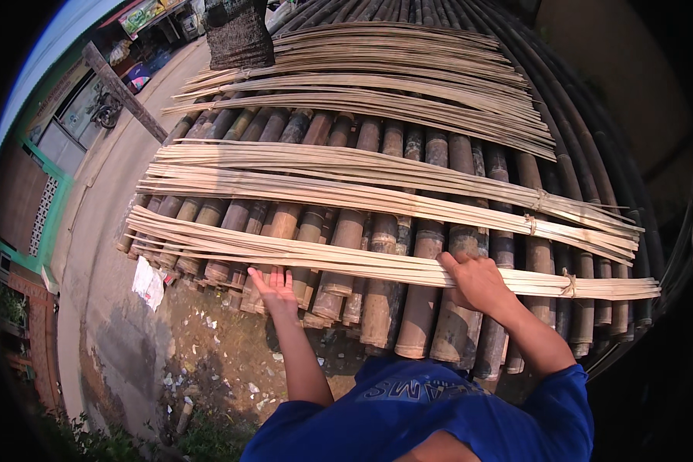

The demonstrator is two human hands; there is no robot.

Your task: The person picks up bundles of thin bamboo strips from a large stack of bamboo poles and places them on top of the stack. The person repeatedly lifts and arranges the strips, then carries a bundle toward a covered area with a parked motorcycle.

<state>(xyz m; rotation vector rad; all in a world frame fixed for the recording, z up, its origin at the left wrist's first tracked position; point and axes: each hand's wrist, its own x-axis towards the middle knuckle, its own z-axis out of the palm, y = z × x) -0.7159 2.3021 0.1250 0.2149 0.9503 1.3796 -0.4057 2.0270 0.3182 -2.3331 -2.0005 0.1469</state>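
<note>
Across a stack of bamboo poles (416, 285) lies the nearest bundle of split bamboo strips (346, 256), tied near its right end. My right hand (477, 283) is closed around this bundle right of its middle, thumb on top; its fingertips are hidden. At the bundle's near edge, my left hand (277, 291) is open with fingers stretched and spread, close under the strips. I cannot tell whether it touches them. Just beyond lie a second tied bundle (339, 192) and a third tied bundle (362, 160), their left ends fanned out.
Farther back, more bamboo strips (385, 58) cover the poles beside a dark post or trunk (237, 35). A concrete lane (104, 231) runs along the left, with a slanted wooden post (123, 92). White scrap (148, 283) and litter lie on the ground below.
</note>
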